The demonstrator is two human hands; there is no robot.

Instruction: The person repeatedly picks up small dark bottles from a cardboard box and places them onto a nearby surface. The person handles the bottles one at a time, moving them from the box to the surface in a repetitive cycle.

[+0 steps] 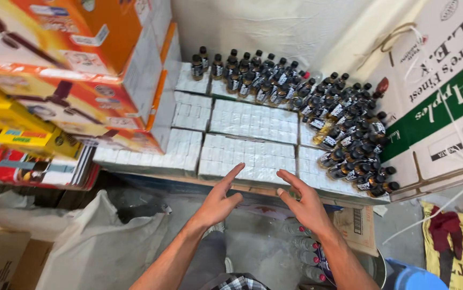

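Hands spread and empty: left hand (218, 201) and right hand (304, 201) flank the shrink-wrapped white carton pack (246, 158) at twelve o'clock, its long axis crosswise, equally near.

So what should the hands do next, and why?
Probably reach forward and take the front white shrink-wrapped pack by its sides. Both hands, left and right, are open and empty, just short of its near edge, palms facing each other as if to clasp it.
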